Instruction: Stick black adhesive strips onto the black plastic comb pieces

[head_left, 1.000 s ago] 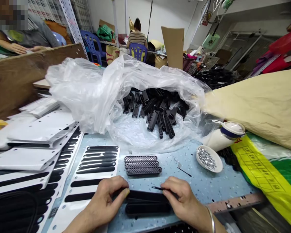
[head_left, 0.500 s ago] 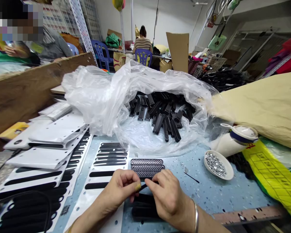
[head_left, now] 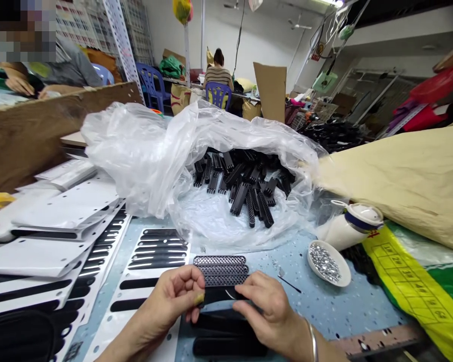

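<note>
1. Lower left: white sheet (head_left: 109, 322) carries dark strips (head_left: 139, 283) in rows, running roughly across the frame. Probably parked beside your left arm for short reach.
2. Lower centre: your left hand (head_left: 181, 293) has thumb and fingers pinched on the left end of the black strip (head_left: 219, 296). Likely gripped by the end to leave its length exposed.
3. Black strip sits between your hands, lower centre. Long axis runs side to side, close to level; right end points at your right fingertips. Can't tell which face is up.
4. Just behind it, three mesh pieces (head_left: 221, 271) lie side by side, long axes parallel to the strip's. Nearer you, black bars (head_left: 228, 346) also lie crosswise. Looks like deliberate alignment.
5. Your right hand (head_left: 266, 306), right of centre: thumb and forefinger parted at the strip's right end. Can't tell if they grip it. Pale curved line there, unclear what.
6. Right: dish (head_left: 346, 279) holds silvery bits (head_left: 324, 262); presumably keeps them from scattering.
</note>
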Motion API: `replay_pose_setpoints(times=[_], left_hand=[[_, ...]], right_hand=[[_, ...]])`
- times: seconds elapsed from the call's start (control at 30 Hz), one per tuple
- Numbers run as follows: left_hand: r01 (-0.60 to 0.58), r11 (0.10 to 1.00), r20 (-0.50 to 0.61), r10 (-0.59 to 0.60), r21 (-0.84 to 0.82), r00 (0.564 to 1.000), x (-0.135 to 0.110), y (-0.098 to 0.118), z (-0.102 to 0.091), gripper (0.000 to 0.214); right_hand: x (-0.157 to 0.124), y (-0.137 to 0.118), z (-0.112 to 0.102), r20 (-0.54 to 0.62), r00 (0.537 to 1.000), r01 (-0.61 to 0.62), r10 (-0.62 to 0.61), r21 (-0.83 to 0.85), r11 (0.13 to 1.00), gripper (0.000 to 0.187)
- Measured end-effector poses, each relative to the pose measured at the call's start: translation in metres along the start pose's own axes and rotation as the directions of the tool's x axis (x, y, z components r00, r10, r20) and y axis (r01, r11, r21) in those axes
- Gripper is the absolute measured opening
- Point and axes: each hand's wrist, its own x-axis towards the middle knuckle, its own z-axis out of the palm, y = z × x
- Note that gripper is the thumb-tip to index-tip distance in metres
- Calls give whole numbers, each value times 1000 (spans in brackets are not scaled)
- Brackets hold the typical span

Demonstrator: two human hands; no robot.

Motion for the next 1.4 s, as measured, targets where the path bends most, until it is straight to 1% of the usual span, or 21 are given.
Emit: replay_pose_setpoints(times=[0.1, 0.23, 0.3, 0.4, 0.47, 0.57, 0.6, 0.67, 0.77, 0.83, 0.9, 0.97, 1.07, 1.17, 1.23, 1.4], left_hand=[[-6, 1000, -1, 6, 17, 1000, 0, -1, 1, 25], [-4, 996, -18, 6, 86, 1000, 1, 0, 3, 25], [-16, 989, -35, 21, 146, 999, 2, 2, 3, 24], [-57, 953, -108, 93, 297, 990, 1, 9, 2, 19], [-89, 889, -166, 181, 448, 969, 0, 14, -2, 17], [-93, 732, -215, 315, 675, 925, -1, 16, -7, 15], [-81, 682, -212, 336, 727, 918, -1, 16, -8, 13], [-60, 608, -189, 337, 792, 922, -1, 13, -8, 14], [-70, 558, -146, 333, 827, 931, -1, 9, -3, 15], [-91, 537, -118, 343, 839, 932, -3, 8, 0, 11], [-112, 533, -98, 350, 839, 931, -5, 6, 1, 8], [-128, 549, -94, 358, 826, 929, -7, 4, -1, 13], [-143, 591, -93, 350, 794, 932, -9, 0, -4, 26], [-126, 634, -89, 297, 763, 951, -10, -1, -6, 24], [-101, 645, -97, 263, 757, 960, -11, 0, -5, 23], [-89, 666, -100, 240, 741, 966, -12, 4, -3, 24]], right_hand=[[-2, 1, 1, -1, 997, -77, 78, 114, 990, 17], [-1, 0, 5, -21, 977, -205, 213, 193, 960, 10], [-1, 1, 5, -27, 963, -256, 267, 213, 943, 8], [-2, 5, -4, -50, 950, -295, 310, 192, 936, 5], [-4, 12, -14, -72, 938, -323, 338, 167, 932, 5], [-9, 25, -25, -78, 912, -387, 403, 164, 907, 6], [-11, 30, -26, -80, 904, -403, 421, 173, 899, 7], [-14, 36, -22, -90, 897, -411, 434, 195, 890, 9], [-18, 39, -13, -91, 909, -384, 408, 203, 901, 9], [-20, 37, -9, -58, 922, -368, 383, 177, 913, 7], [-22, 34, -9, -26, 937, -340, 347, 144, 929, 6], [-23, 32, -9, -13, 953, -300, 303, 124, 946, 6], [-20, 30, -7, -35, 970, -237, 242, 118, 964, 8], [-13, 27, 1, -48, 977, -201, 207, 109, 974, 10], [-9, 23, 6, -48, 981, -180, 186, 103, 978, 12], [-4, 19, 16, -70, 989, -125, 130, 72, 990, 12]])
